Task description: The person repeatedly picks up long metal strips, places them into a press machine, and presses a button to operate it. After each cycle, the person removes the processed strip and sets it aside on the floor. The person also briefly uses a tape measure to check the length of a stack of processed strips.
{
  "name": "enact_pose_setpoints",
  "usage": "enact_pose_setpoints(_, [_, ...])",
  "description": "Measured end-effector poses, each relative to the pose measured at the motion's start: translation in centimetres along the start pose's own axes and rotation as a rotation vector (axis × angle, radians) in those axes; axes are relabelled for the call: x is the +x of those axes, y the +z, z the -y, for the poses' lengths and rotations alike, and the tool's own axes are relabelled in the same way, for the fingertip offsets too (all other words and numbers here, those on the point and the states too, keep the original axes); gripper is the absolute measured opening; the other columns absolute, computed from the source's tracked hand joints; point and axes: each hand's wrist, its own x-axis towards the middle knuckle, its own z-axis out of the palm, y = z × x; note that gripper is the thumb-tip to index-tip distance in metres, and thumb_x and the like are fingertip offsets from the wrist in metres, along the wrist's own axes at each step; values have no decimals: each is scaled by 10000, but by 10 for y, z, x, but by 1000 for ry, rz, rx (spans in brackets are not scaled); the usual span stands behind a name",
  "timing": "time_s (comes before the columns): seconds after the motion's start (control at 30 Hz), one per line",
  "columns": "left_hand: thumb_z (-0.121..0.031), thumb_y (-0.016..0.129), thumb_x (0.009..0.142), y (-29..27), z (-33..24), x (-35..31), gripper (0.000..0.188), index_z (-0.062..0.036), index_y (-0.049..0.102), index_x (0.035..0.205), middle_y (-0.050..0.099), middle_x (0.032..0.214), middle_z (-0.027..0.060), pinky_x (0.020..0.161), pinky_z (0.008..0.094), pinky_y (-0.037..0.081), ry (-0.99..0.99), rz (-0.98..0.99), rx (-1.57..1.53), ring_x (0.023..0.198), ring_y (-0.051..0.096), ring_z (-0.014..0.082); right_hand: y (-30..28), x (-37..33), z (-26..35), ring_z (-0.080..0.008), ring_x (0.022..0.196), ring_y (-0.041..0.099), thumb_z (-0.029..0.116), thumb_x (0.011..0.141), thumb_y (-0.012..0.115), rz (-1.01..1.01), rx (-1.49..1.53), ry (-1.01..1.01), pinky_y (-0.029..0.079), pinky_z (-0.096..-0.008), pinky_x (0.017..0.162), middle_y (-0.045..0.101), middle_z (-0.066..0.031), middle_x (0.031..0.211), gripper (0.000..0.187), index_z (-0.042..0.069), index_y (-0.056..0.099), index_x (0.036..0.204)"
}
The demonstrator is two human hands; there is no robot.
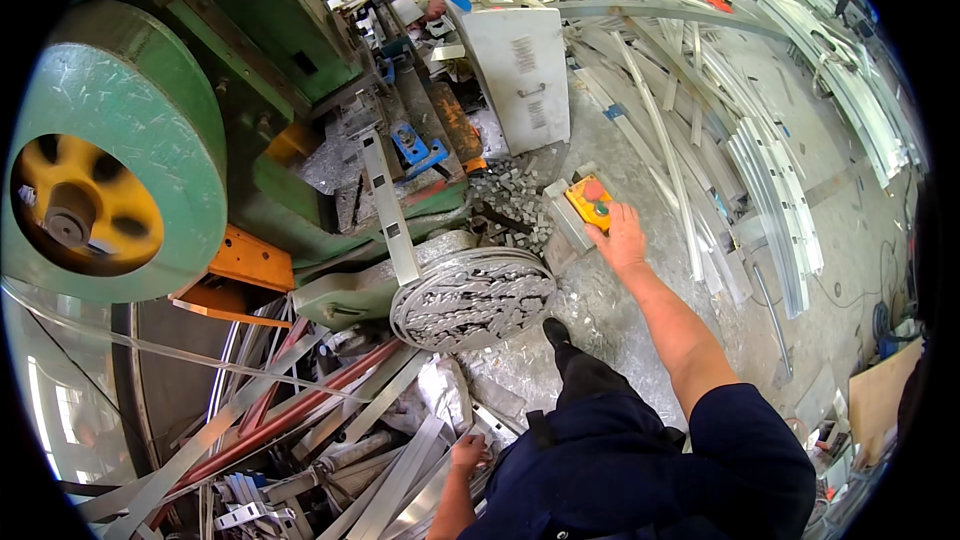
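Note:
My right hand reaches to a yellow control box with a red button and a green button. Its fingers are apart and touch the box by the green button; they do not wrap round it. Low in the view, my left hand is beside pale metal strips, its fingers curled in. What lies inside those fingers, if anything, is hidden. A slotted metal bar extends from the green press to a round stool-like seat with a cracked grey top.
A large green flywheel with a blurred yellow hub stands at left. Beyond the control box is a grey metal cabinet. Small metal offcuts cover the floor near it. Long metal profiles lie at right, and more strips crowd the lower left.

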Motion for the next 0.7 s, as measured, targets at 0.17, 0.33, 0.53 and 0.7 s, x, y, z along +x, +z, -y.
enact_pose_setpoints(0.17, [-327, 592, 928, -58, -39, 42, 310, -22, 617, 884, 628, 720, 83, 478, 320, 483, 379, -159, 50, 543, 591, 166, 1, 1, -1, -320, 1109, 523, 293, 774, 759, 19, 65, -12, 484, -437, 887, 570, -111, 1141, 500, 84, 523, 1163])
enact_pose_setpoints(0.33, [-406, 565, 939, -81, -218, 8, 408, -25, 590, 795, 574, 632, 46, 473, 288, 415, 520, -425, -134, 526, 529, 137, 9, -53, -40, -371, 1110, 524, 282, 865, 696, -159, 170, 28, 459, -450, 902, 563, -200, 1150, 483, 14, 505, 1218])
enact_pose_setpoints(0.53, [-493, 666, 859, -69, -388, 21, 657, 51, 546, 1208, 645, 997, 128, 620, 297, 469, 832, -536, 23, 759, 582, 162, 28, -300, -166, -420, 1022, 601, 384, 835, 669, 731, -25, 359, 482, -476, 878, 620, -253, 1109, 490, 31, 583, 1164])
enact_pose_setpoints(0.7, [-328, 794, 749, -35, -438, 31, 667, 91, 527, 1194, 654, 922, 145, 615, 341, 503, 659, -546, 302, 662, 612, 182, 8, -338, -165, -420, 989, 644, 355, 838, 629, 1272, 56, 453, 508, -474, 872, 681, -239, 1029, 415, 73, 661, 1140])
